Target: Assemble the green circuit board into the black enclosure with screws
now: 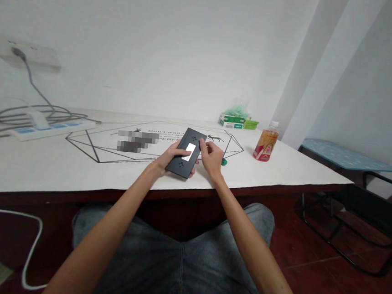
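A flat dark grey rectangular box (185, 163) is held tilted just above the table's front edge. It has a white label (188, 151) and two clover-shaped cut-outs on its upward face. My left hand (172, 156) wraps around the box from the left, thumb lying across the label and fingertips showing beneath the right edge. With curled fingers, my right hand (211, 156) pinches the box's upper right edge. Whether anything small sits in that pinch is hidden. A small teal-green object (224, 162) lies on the table beside my right hand, partly covered by it.
On the white table (138, 178) stand a drink bottle (267, 142) at right and green-white boxes (231, 121) with a plastic bag behind. A power strip (53, 129) with coiled cables lies left. Beyond the right end are a black chair (365, 210) and a blue-topped table (346, 155).
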`<state>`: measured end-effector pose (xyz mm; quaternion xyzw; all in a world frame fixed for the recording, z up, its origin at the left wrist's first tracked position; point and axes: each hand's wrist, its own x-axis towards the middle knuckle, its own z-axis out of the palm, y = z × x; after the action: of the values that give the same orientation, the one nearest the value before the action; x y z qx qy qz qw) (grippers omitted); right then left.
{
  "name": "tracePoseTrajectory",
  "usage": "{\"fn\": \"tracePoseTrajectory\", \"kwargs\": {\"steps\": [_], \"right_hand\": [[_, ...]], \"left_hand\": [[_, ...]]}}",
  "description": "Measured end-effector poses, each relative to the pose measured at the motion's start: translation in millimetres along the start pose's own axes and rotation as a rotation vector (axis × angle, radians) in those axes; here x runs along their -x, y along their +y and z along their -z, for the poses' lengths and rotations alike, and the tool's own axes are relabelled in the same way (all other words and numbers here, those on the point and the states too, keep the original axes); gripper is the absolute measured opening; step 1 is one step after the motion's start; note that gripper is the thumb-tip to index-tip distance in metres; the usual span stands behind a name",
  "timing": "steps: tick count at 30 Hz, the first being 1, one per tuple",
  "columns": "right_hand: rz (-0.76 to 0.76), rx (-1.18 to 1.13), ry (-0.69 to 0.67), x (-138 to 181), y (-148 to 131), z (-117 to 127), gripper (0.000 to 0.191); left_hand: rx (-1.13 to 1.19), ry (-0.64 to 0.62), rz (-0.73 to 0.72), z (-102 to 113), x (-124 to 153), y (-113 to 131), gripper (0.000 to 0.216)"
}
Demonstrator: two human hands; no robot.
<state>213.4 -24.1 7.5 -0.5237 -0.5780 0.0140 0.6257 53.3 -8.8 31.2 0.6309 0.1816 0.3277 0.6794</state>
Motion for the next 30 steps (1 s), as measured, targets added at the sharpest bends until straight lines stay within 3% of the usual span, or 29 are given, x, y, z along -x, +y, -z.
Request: {"fn": "tracePoseTrajectory", "kwargs": {"steps": [5,8,10,14,16,19,22,24,26,30], "right_hand": [[-0.302,-0.55,-0.163,-5,2,3,0.032],[-0.36,-0.694,-0.174,-8,4,2,0.034],[-0.36,-0.716,-0.15,-8,7,0,0.037],[-0.338,-0.692,-0.16,-8,10,-6,0.042],[-0.331,-0.669,-0.174,-9,10,-6,0.044],[-0.258,-0.474,-0.119,-13,14,2,0.047],[-0.066,0.051,0.06,-18,22,22,0.043],[-0.032,0.381,0.14,-19,30,36,0.039],[-0.03,0.612,0.088,-16,36,46,0.042],[-0.134,0.848,-0.214,-9,41,48,0.044]], "left_hand": [[-0.043,-0.124,0.126,2,3,2,0.072],[-0.233,0.053,0.061,10,-1,4,0.074],[-0.487,0.23,-0.036,14,-4,8,0.076],[-1.263,0.281,-0.075,10,-8,19,0.088],[-1.515,0.332,-0.06,4,-11,24,0.093],[-1.625,0.336,-0.033,5,-14,27,0.088],[-1.661,0.29,0.02,21,-12,28,0.093],[-1.659,0.234,0.063,36,-7,29,0.094],[-1.595,0.175,0.068,49,-3,30,0.093],[-1.515,0.173,0.139,65,-4,32,0.091]]}}
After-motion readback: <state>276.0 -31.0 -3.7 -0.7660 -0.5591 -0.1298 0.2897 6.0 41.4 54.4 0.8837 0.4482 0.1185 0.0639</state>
